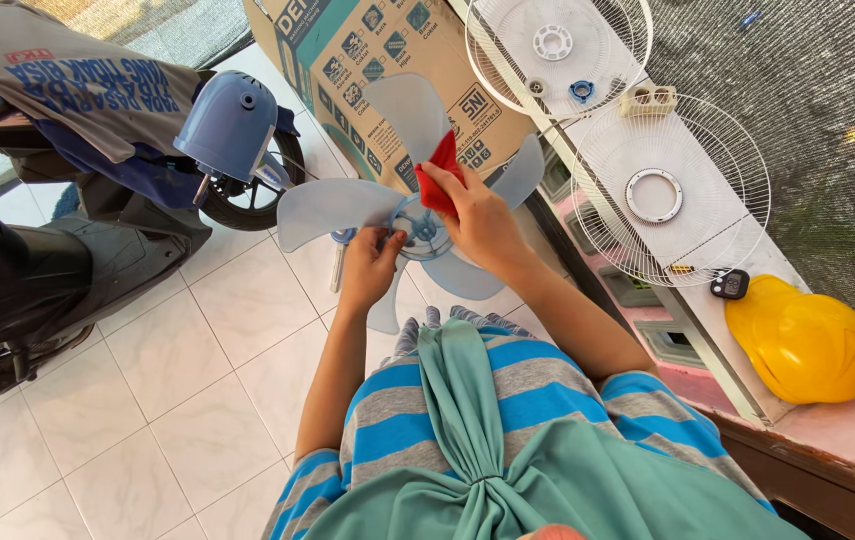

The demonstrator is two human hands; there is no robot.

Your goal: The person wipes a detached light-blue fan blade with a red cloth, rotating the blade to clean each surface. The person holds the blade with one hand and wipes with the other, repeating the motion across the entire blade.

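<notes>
I hold a translucent blue fan blade assembly [340, 208] out in front of me above the tiled floor. My left hand [371, 262] grips it from below, near the hub. My right hand [481, 217] presses a red cloth [440, 177] against the hub and the base of the upper blades. The blades spread out to the left, upward and to the right.
A blue fan motor head [231, 124] stands at the left by a parked motorcycle [38, 250]. A cardboard box [368, 60] leans behind it. Two white wire fan guards [678, 195] [556, 45] and a yellow hard hat [804, 343] lie on the ledge at right.
</notes>
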